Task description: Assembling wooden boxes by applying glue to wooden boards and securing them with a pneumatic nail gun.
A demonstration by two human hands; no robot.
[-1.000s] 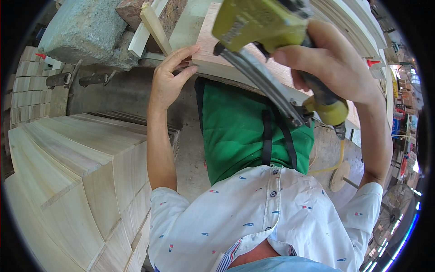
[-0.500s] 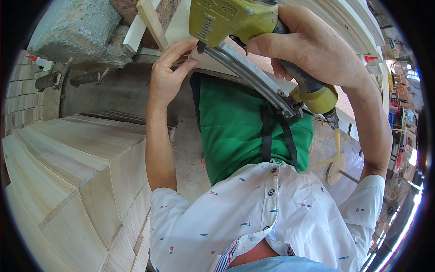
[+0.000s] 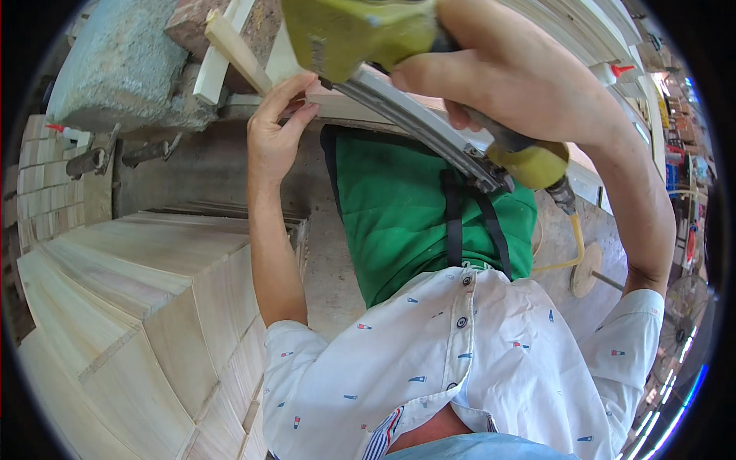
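Observation:
A yellow-green pneumatic nail gun (image 3: 360,34) is in my right hand (image 3: 521,84), whose fingers wrap round its dark grip. Its long metal magazine (image 3: 418,123) slants down toward my apron, and a yellow air hose (image 3: 576,241) joins the handle's end. The gun's front end is close to the fingertips of my left hand (image 3: 277,130). Thumb and fingers of that hand pinch the left end of a pale wooden board (image 3: 353,109) lying across in front of me. The gun's body hides part of the board and the work beyond it.
At the upper left sit a rough concrete block (image 3: 115,69) and crossed wooden strips (image 3: 238,54). Stacked wooden panels (image 3: 146,268) stand to my left. More long boards (image 3: 575,31) lie at the upper right, beside a red-tipped white bottle (image 3: 606,73).
The nail gun and my right hand have shifted a little left and up in the picture. My left hand has moved slightly left, still at the board's end. The whole view has turned a little.

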